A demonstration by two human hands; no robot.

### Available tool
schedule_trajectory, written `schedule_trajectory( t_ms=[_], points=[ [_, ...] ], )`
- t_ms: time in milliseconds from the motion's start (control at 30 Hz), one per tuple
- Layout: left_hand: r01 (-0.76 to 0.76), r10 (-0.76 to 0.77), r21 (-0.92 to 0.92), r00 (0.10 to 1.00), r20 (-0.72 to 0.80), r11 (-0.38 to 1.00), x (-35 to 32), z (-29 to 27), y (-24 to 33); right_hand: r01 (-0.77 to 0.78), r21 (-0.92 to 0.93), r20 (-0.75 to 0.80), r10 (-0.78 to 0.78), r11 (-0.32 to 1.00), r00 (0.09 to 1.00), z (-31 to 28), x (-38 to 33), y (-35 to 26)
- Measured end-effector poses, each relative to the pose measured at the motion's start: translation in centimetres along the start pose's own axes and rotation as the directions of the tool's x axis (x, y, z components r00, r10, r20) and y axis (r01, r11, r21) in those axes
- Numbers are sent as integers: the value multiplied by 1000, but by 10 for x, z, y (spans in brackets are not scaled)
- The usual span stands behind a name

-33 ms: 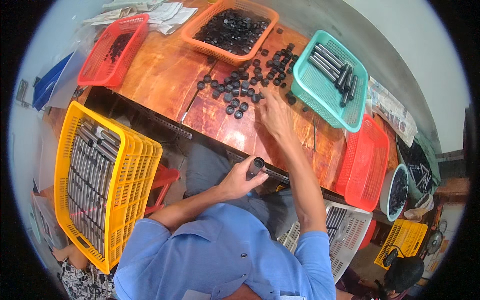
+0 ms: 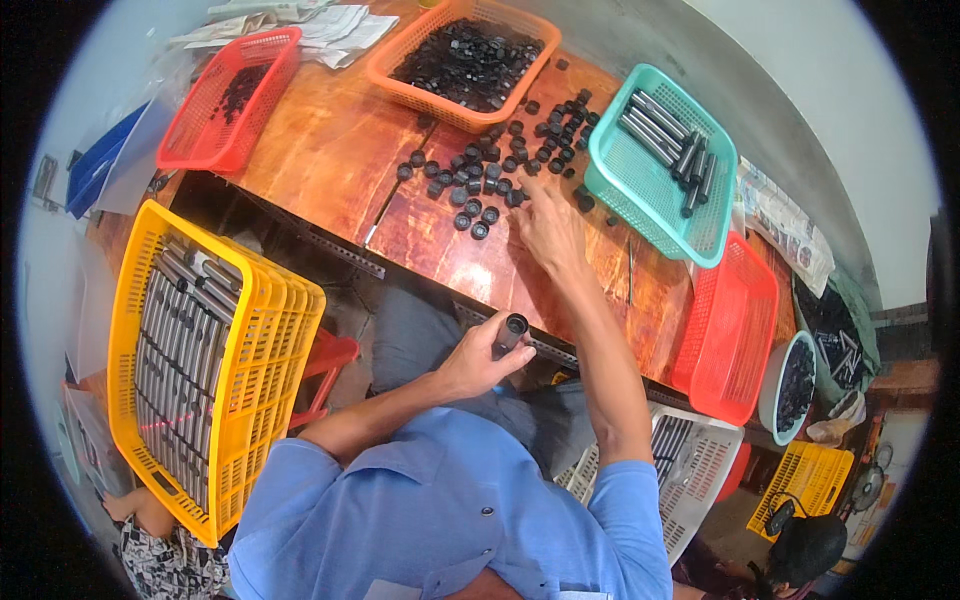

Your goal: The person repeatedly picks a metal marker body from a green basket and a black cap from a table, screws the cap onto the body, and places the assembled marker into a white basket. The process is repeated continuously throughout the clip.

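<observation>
At the far left, a yellow crate (image 2: 262, 400) stands tilted beside the table, packed with rows of dark and silver-grey tubes (image 2: 180, 370). Behind it, on the wooden table (image 2: 320, 130), sits a red basket (image 2: 262, 112) with a small heap of dark pieces inside. Farther right, an orange basket (image 2: 425, 103) at the back of the table is filled with small black parts.

In front of that basket, black caps (image 2: 472, 182) are scattered loosely over the tabletop. Nearer the body, the left hand (image 2: 478, 360) is wrapped around a black tube (image 2: 508, 342), its open end facing up, just off the table's front edge. The two hands are apart. To the right of most of the caps and beyond the tube, the right hand (image 2: 552, 230) reaches over the table, its fingertips at the cap on the cluster's near right edge; whether they grip it cannot be told.

Just right of that hand, a teal basket (image 2: 640, 222) contains more tubes, lying in two groups. Past it come a bright red basket (image 2: 728, 320) and, at the table's right end, a pale bowl (image 2: 778, 400) of dark pieces.
</observation>
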State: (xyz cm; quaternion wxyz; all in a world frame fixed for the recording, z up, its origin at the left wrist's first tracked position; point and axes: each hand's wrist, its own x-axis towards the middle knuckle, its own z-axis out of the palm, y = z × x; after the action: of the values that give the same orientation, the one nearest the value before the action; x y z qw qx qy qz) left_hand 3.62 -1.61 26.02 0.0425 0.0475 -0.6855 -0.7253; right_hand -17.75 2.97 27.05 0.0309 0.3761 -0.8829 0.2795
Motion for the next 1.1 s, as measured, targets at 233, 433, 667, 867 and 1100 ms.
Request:
schedule_trajectory(
  t_ms=[233, 433, 667, 867, 1100],
  points=[
    [19, -20, -69, 1000, -10, 997, -2, -18, -2, 19, -69, 26, -18, 997, 1000, 7, 1, -2],
    [-44, 46, -50, 998, 43, 998, 1, -19, -3, -279, 468, 247, 179, 838, 952, -58, -36, -21],
    [-69, 63, 37, 989, 132, 997, 17, -5, 16, -75, 665, 223, -102, 743, 970, -118, -90, -31],
    [65, -13, -198, 967, 253, 978, 20, 7, 30, 18, 631, 155, -149, 776, 977, -125, -109, -31],
    [229, -84, -350, 920, 384, 908, 23, 15, 49, 37, 693, 7, -58, 720, 998, -116, -126, -24]
  ],
)
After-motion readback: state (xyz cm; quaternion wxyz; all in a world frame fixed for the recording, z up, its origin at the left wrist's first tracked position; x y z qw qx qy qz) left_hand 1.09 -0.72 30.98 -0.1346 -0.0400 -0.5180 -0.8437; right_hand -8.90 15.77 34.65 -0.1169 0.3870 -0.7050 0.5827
